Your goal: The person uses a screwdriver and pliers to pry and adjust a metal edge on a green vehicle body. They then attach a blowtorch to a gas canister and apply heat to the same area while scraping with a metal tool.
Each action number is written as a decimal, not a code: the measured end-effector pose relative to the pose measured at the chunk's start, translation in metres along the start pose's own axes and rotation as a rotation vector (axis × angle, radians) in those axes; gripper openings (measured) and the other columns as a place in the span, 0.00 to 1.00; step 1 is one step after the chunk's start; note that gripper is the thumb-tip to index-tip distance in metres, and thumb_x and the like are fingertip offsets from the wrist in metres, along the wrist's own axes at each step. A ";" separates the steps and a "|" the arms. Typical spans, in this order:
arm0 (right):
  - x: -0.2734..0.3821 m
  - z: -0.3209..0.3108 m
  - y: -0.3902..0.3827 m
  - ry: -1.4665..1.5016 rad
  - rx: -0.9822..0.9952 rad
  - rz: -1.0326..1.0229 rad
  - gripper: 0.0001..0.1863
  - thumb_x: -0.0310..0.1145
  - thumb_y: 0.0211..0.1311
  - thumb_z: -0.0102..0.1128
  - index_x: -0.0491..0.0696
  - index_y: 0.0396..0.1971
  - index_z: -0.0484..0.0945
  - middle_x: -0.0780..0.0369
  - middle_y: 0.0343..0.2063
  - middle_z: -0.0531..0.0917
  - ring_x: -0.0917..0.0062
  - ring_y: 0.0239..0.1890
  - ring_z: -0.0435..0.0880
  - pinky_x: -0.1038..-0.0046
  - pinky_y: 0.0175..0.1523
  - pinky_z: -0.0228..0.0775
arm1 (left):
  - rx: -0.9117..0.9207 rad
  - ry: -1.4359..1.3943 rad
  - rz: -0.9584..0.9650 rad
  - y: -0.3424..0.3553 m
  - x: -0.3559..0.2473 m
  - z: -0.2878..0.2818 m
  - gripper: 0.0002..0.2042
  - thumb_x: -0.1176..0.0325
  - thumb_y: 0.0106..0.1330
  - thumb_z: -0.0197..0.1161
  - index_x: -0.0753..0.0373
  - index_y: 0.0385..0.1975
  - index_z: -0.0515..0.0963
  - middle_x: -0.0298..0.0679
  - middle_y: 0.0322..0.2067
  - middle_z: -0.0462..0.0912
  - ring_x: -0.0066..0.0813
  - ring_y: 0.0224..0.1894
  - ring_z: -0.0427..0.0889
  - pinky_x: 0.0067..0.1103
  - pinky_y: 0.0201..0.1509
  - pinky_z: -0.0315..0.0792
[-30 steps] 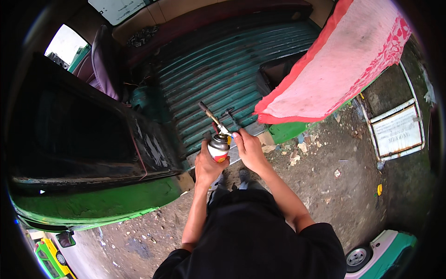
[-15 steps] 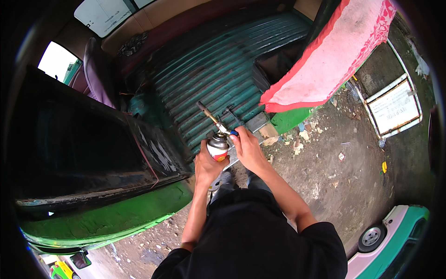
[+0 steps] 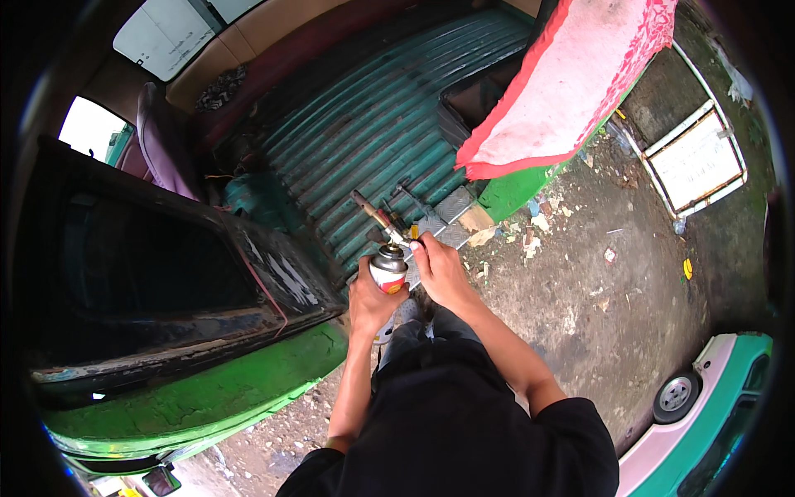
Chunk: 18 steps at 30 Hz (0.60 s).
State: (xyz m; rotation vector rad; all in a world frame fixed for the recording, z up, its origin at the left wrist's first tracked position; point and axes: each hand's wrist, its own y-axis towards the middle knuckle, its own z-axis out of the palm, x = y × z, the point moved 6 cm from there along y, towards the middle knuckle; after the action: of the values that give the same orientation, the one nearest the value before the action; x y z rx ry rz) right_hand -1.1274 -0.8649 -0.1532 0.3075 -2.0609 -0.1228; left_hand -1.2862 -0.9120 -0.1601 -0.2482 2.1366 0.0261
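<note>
A gas canister [image 3: 387,267], white and red with a silver top, stands upright in front of me, and my left hand [image 3: 371,300] is wrapped round its side. Screwed or set on its top is a blowtorch head [image 3: 396,235] with a brass-coloured tube [image 3: 373,212] that points away and to the left, over the ribbed floor. My right hand [image 3: 441,269] grips the torch head at its right side, thumb and fingers closed on the valve end. Those fingers hide most of the knob. I cannot make out a flame at the nozzle.
Ahead lies the ribbed green metal floor [image 3: 356,132] of a vehicle, with some tools [image 3: 410,199] near its edge. A dark door [image 3: 157,257] is at left. A pink-and-red cloth [image 3: 571,91] hangs at right. Litter [image 3: 534,240] and a white metal frame [image 3: 696,166] lie on the ground.
The view has shifted slightly, so the surroundings sit a little differently. Both hands keep hold of the torch and canister; the blue part by my right fingers is now hidden.
</note>
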 end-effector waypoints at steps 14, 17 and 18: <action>-0.063 0.032 -0.059 0.916 0.161 0.781 0.24 0.53 0.78 0.52 0.50 0.25 0.69 0.72 0.15 0.63 0.85 0.16 0.61 0.78 0.23 0.51 | -0.057 0.242 -0.071 -0.037 0.010 0.025 0.33 0.65 0.48 0.77 0.61 0.55 0.69 0.56 0.38 0.87 0.62 0.42 0.86 0.45 0.46 0.79; -0.069 0.027 -0.059 0.594 0.129 0.506 0.20 0.47 0.80 0.50 0.46 0.31 0.71 0.63 0.16 0.69 0.74 0.17 0.67 0.70 0.25 0.57 | -0.067 0.221 -0.070 -0.045 0.006 0.027 0.32 0.65 0.48 0.77 0.62 0.54 0.70 0.56 0.38 0.87 0.61 0.41 0.86 0.45 0.46 0.79; -0.052 0.014 -0.054 0.374 0.111 0.383 0.18 0.45 0.80 0.50 0.45 0.34 0.72 0.59 0.17 0.71 0.69 0.18 0.69 0.67 0.26 0.59 | -0.059 0.192 -0.092 -0.047 0.007 0.028 0.32 0.65 0.48 0.77 0.62 0.54 0.70 0.56 0.37 0.87 0.61 0.41 0.86 0.45 0.46 0.79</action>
State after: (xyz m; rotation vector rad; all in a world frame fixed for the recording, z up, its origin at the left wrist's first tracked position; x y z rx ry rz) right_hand -1.1064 -0.9038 -0.2161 -0.0043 -1.7204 0.2656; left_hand -1.2579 -0.9558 -0.1773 -0.3971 2.3153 0.0119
